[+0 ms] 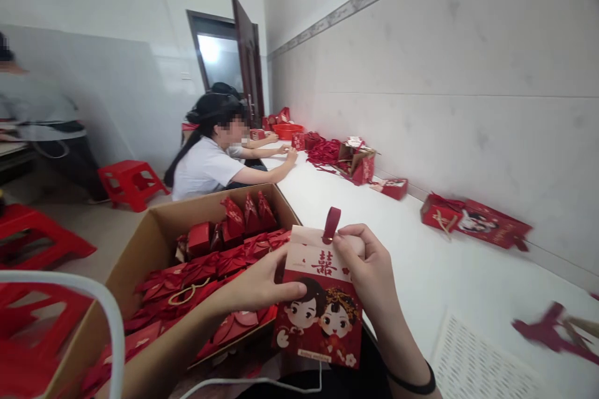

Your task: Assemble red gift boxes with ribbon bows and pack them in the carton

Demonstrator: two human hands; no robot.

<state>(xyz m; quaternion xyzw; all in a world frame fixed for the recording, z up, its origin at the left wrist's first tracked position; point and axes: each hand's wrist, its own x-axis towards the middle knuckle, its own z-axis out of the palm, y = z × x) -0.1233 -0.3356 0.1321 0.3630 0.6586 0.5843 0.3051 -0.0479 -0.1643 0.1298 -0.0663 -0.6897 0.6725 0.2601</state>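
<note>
A red and cream gift box point(322, 321) printed with two cartoon figures is held upright in front of me. My left hand point(276, 283) grips its left side, thumb lying across the front and the other fingers hidden behind. At the top right corner, my right hand point(362, 255) pinches the box beside a dark red ribbon loop point(332, 224) that stands up from its top edge. Below and to the left, a large cardboard carton point(161, 224) holds rows of red boxes point(201, 268), partly covered by my left forearm.
On the white table point(412, 280) lie a red gift bag point(482, 224), a pile of dark red ribbons point(325, 153), a red basin point(287, 131) and a printed sheet point(482, 361). A co-worker point(206, 159) sits beyond the carton. Red stools point(133, 184) stand at left.
</note>
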